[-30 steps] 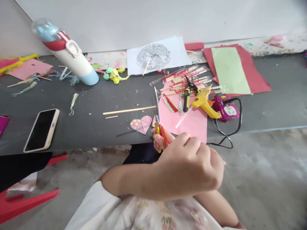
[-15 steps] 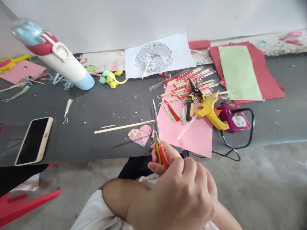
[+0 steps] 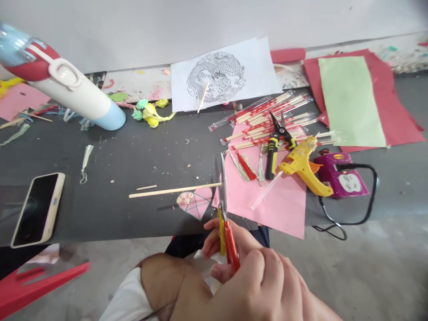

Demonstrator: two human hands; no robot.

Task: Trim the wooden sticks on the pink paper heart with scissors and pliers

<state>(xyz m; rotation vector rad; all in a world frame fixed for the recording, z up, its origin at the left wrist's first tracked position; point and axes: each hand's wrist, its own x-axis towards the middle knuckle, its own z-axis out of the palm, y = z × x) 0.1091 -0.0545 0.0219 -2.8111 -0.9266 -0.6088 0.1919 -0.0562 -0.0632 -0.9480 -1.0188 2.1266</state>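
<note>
The right hand wraps its fingers around scissors, the wooden stick jutting left from their parted blades; left hand curls nearer, contents hidden. Trimming, apparently: a steady squeeze is called for.

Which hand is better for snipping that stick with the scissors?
Probably the right hand: its fingers are at the handles of the scissors, whose blades meet the stick. The left hand lies over it, farther back.
</note>
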